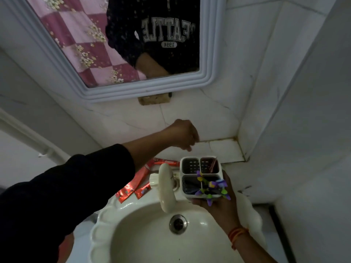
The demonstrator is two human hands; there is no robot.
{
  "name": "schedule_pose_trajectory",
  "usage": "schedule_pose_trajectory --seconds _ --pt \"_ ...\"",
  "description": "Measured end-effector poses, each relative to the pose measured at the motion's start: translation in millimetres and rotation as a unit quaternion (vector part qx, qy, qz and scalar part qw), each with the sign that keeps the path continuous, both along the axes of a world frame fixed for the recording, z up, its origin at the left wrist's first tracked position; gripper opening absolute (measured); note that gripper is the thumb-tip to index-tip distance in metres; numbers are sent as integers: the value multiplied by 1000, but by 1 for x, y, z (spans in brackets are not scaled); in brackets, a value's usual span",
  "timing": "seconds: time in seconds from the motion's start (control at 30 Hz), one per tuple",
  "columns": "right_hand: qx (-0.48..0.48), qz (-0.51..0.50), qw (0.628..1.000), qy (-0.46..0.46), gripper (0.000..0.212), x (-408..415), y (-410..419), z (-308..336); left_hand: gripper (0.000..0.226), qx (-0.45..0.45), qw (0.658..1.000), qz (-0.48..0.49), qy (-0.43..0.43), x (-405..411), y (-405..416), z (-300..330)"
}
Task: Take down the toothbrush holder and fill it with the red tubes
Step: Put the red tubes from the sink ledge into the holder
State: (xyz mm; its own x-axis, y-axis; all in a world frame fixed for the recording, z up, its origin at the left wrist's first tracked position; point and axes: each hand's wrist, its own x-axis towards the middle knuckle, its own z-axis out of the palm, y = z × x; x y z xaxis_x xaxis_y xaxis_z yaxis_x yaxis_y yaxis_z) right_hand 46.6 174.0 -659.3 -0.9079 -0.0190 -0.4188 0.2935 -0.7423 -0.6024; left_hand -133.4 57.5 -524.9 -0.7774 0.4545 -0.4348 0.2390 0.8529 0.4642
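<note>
While three red tubes [141,179] lie, right hand [218,204] holds holder [201,175].

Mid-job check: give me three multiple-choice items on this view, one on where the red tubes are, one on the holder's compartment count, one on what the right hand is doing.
1. Where do the red tubes lie?
A. In the sink bowl
B. On the ledge behind the tap, left of the holder
C. Inside the holder

2. How many compartments does the toothbrush holder show?
A. Two
B. Three
C. Five

3. What is the right hand doing?
A. Holding the holder from below
B. Turning the tap
C. Hanging empty

Answers:
1 B: they lie flat beside the tap.
2 B: two small cells at the back, one wide at the front.
3 A: the holder rests in it over the sink rim, while the left hand is apart, closed above it.
</note>
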Motion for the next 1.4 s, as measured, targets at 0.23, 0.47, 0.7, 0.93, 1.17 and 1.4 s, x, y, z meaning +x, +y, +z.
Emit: schedule_pose_trajectory --seconds 0.23,0.47,0.7,0.93,1.17,1.4 --pt "203 16 978 35 41 8 -3 -7 37 -236 948 -183 106 -26 -80 -73" --pt "436 -30 895 85 79 7 -8 -21 30 -207 943 -202 164 -16 -96 -94" --pt "495 -7 868 27 76 10 -9 -24 38 -82 961 -177 194 -15 -51 17" --pt "424 -33 904 39 63 13 -18 -9 28 -170 921 -274 219 33 13 45" --pt "434 -30 899 52 67 14 -13 -10 28 -29 974 -189 120 47 14 22" --pt "507 -11 861 41 94 14 -8 -19 18 -18 993 -39 110 20 -78 14"
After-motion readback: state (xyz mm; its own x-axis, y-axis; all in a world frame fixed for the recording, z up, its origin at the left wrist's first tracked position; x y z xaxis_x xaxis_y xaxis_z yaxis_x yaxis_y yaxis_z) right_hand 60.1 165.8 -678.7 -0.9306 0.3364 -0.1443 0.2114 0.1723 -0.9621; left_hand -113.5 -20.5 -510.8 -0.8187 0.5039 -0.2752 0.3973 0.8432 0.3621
